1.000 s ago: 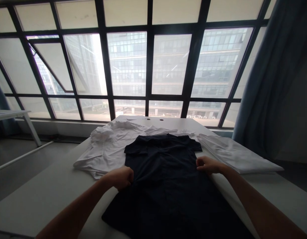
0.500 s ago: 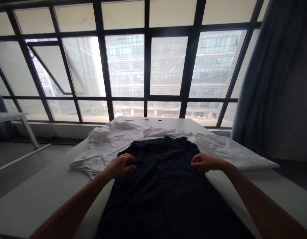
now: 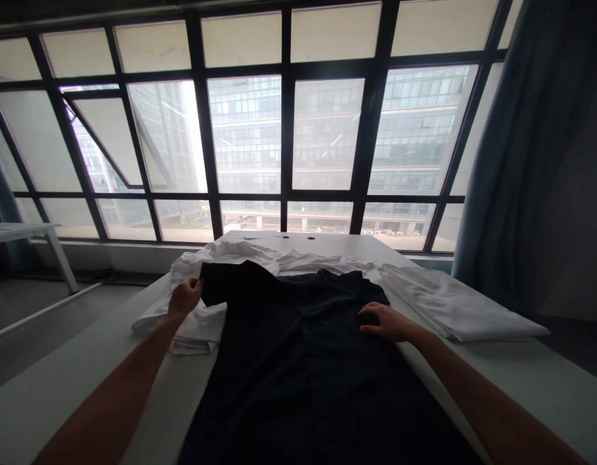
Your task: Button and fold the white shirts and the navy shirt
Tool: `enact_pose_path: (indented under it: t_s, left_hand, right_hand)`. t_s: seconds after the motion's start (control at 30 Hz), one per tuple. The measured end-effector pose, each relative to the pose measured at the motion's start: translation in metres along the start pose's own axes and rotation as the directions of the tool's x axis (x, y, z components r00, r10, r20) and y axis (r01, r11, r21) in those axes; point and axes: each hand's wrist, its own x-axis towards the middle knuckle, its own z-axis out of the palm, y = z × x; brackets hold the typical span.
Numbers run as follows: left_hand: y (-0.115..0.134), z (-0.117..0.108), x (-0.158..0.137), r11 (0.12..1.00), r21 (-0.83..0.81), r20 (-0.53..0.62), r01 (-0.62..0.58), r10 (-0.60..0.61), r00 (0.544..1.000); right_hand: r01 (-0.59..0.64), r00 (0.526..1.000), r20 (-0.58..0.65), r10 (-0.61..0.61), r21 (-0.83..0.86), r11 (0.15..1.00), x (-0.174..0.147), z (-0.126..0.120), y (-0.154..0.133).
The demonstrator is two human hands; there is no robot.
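A dark navy short-sleeved shirt [image 3: 298, 361] lies spread on the white table, its collar end toward the window. My left hand [image 3: 186, 297] is closed on the end of the left sleeve, which is stretched out sideways over white cloth. On the right side of the shirt, near the shoulder, rests my right hand [image 3: 386, 321], its fingers apart and touching the fabric. The right sleeve is not spread out and is partly hidden by that hand.
Rumpled white garments [image 3: 201, 323] lie behind and left of the shirt. A folded white cloth [image 3: 466, 303] sits to the right on the white table [image 3: 51, 381]. Another table [image 3: 24, 231] stands at far left. A blue curtain [image 3: 512, 168] hangs at right, beside the large window.
My left hand has moved left and slightly away from me, pulling the left sleeve outward from the shirt's body. My right hand has shifted slightly left, and its fingers have opened on the fabric.
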Motion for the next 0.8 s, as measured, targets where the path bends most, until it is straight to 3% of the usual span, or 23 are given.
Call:
enact_pose_path:
  t_s: [0.1, 0.17, 0.23, 0.3, 0.37, 0.43, 0.5, 0.57, 0.7, 0.8]
  left_hand:
    - [-0.028, -0.005, 0.011, 0.998, 0.015, 0.0, 0.057, -0.057, 0.998]
    - [-0.03, -0.003, 0.009, 0.998, 0.008, -0.06, 0.056, -0.055, 0.997]
    - [-0.018, 0.002, 0.001, 0.999, -0.005, -0.132, -0.05, 0.049, 0.99]
    - [0.001, 0.008, -0.013, 0.964, -0.031, -0.115, -0.265, 0.26, 0.959]
    - [0.022, 0.013, -0.033, 0.859, -0.115, 0.023, -0.499, 0.505, 0.863]
    - [0.039, 0.018, -0.055, 0.731, -0.251, 0.223, -0.634, 0.682, 0.697]
    - [0.052, 0.02, -0.073, 0.656, -0.353, 0.396, -0.668, 0.751, 0.529]
    - [0.06, 0.019, -0.085, 0.655, -0.396, 0.532, -0.644, 0.735, 0.421]
    - [0.068, 0.005, -0.093, 0.726, -0.352, 0.71, -0.591, 0.619, 0.337]
    - [0.074, -0.01, -0.095, 0.723, -0.286, 0.778, -0.629, 0.558, 0.288]
  right_hand:
    - [0.003, 1.0, 0.022, -0.003, -0.016, 1.0, 0.0, 0.0, -0.003]
    - [0.003, 1.0, 0.029, -0.002, -0.031, 1.0, -0.001, 0.002, -0.005]
    - [-0.003, 0.999, 0.033, 0.004, -0.036, 0.999, -0.002, 0.003, -0.006]
    - [-0.01, 0.999, 0.041, 0.012, -0.034, 0.999, -0.003, 0.004, -0.006]
    - [-0.019, 0.999, 0.047, 0.021, -0.03, 0.999, -0.003, 0.005, -0.005]
    - [-0.031, 0.998, 0.047, 0.032, -0.028, 0.999, -0.002, 0.006, -0.004]
    - [-0.047, 0.997, 0.058, 0.048, -0.033, 0.998, -0.002, 0.006, -0.004]
    - [-0.073, 0.994, 0.078, 0.077, -0.058, 0.996, -0.002, 0.004, -0.008]
    - [-0.114, 0.984, 0.116, 0.134, -0.167, 0.979, -0.004, -0.004, -0.022]
    - [-0.111, 0.972, 0.183, 0.149, -0.205, 0.972, -0.001, -0.013, -0.027]
